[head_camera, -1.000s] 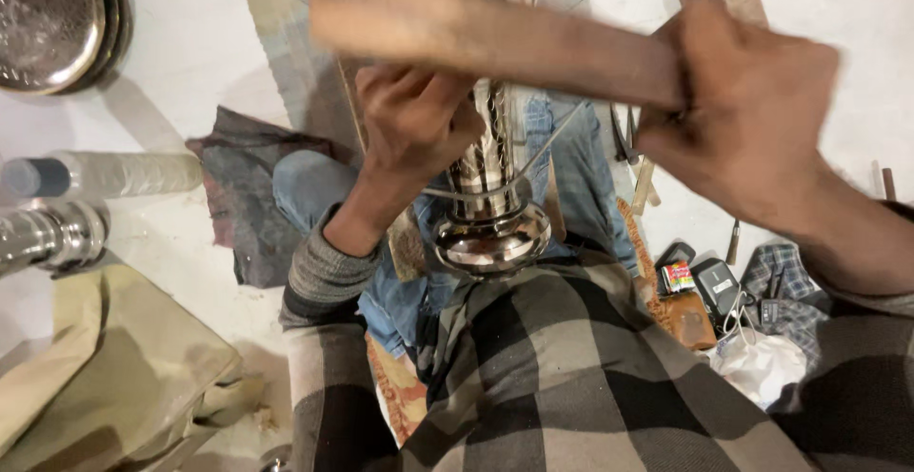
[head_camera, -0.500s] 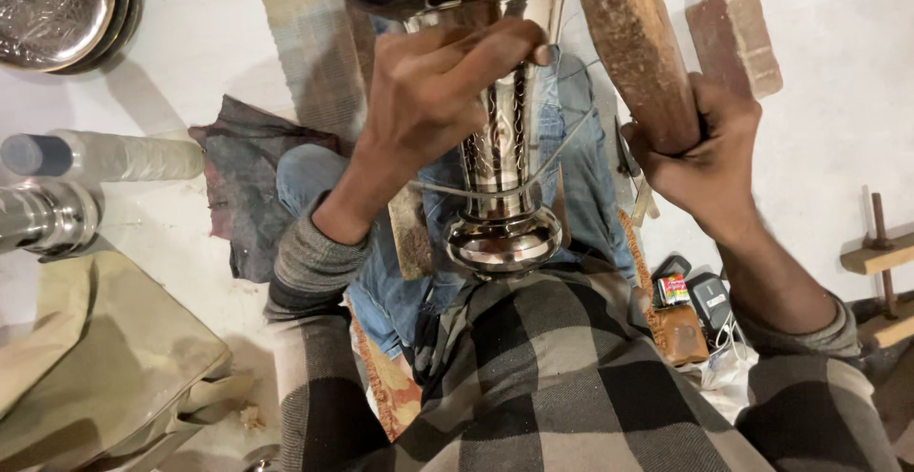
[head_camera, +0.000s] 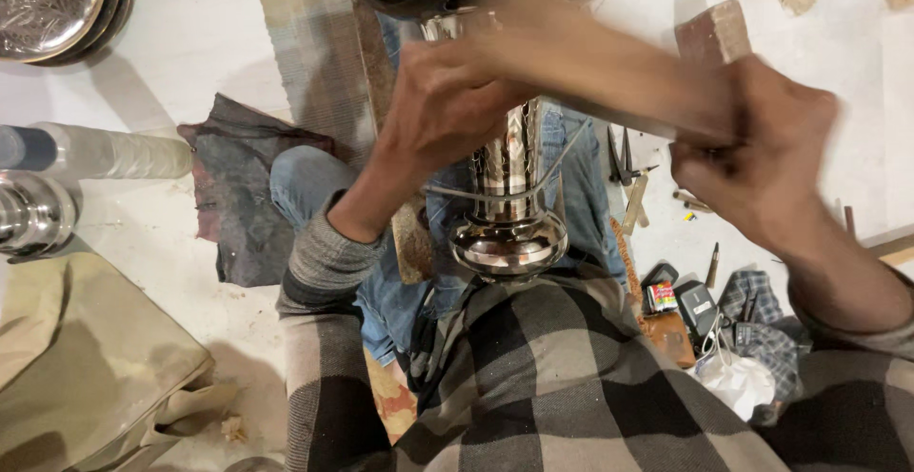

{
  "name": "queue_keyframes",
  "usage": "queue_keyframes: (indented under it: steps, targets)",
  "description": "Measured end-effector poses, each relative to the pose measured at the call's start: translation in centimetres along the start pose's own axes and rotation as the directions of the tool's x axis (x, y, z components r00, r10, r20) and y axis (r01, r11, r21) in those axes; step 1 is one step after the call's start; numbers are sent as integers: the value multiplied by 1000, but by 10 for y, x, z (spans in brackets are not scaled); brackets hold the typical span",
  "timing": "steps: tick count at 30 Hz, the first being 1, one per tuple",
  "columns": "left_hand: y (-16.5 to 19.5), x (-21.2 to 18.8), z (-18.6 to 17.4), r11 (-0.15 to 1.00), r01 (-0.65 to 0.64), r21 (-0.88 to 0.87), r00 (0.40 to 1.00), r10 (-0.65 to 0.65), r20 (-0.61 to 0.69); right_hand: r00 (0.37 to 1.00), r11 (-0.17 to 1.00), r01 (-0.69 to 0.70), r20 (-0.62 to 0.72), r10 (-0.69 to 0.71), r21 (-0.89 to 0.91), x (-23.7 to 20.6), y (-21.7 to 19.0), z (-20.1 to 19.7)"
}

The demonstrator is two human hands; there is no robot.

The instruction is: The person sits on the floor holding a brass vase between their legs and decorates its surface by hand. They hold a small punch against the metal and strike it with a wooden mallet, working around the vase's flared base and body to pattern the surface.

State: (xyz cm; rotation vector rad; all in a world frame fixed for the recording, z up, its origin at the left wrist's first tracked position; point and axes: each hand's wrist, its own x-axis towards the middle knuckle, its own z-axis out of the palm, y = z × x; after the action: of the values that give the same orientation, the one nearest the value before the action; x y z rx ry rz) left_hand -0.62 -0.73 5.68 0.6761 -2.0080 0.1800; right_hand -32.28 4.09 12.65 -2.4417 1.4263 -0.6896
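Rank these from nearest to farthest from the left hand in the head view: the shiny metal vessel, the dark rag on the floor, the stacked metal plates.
1. Shiny metal vessel: the left hand rests on its stem, centre.
2. Dark rag: on the floor, out to the left.
3. Stacked metal plates: top-left corner, farthest.

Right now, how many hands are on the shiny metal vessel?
1: the left hand grips the shiny embossed metal vessel. The right hand holds a blurred wooden stick across it.

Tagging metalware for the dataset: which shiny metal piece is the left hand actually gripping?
The tall embossed vessel upright between the knees; the left hand grips its neck. The round trays top left and the ribbed piece at the left edge lie untouched.
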Motion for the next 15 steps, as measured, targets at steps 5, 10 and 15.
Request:
queue_keyframes:
  steps: [5,10,15]
  targets:
    - [8,-14,10,981,179,-77,970,-189,-152,990,974,65,139,-35,-218,28,-38,-42]
    - [16,-24,24,972,231,-46,941,-235,-242,969,928,193,209,-130,-317,55,-60,-46]
    - [14,-34,27,961,276,-8,946,-273,-174,985,989,133,123,-124,-67,64,-72,-37]
